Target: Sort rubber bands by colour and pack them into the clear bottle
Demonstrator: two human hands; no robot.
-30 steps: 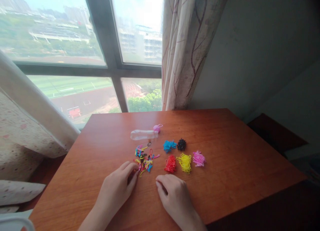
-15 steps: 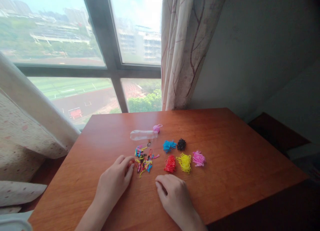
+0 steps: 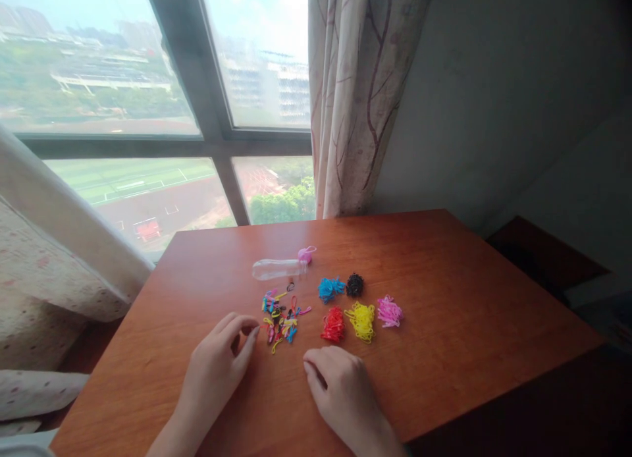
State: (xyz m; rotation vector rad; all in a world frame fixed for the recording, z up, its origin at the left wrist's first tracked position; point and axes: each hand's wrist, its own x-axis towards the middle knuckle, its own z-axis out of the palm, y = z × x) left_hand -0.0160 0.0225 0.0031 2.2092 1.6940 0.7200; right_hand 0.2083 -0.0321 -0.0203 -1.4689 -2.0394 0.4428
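Observation:
My left hand [image 3: 222,351] is at the left edge of a mixed pile of coloured rubber bands [image 3: 281,319]. Its thumb and index finger are pinched together on what looks like a red rubber band [image 3: 262,326], mostly hidden by the fingertips. Resting on the table closer to me, my right hand [image 3: 340,381] has its fingers curled in and thumb against index finger, nothing showing between them. Just beyond it lie a red bundle of bands [image 3: 333,324] and a yellow one [image 3: 363,322]. Pink [image 3: 390,311], blue [image 3: 330,289] and black [image 3: 354,285] bundles sit further right and back.
A clear plastic bottle [image 3: 279,269] lies on its side behind the bands, with a pink cap [image 3: 307,254] at its right end. The wooden table [image 3: 444,299] stands by a window with curtains [image 3: 340,101]. A dark wall rises on the right.
My left thumb and index finger have closed together at the pile's edge, and the hand has drawn back slightly. My right hand keeps its pose. The whole view has shifted a little.

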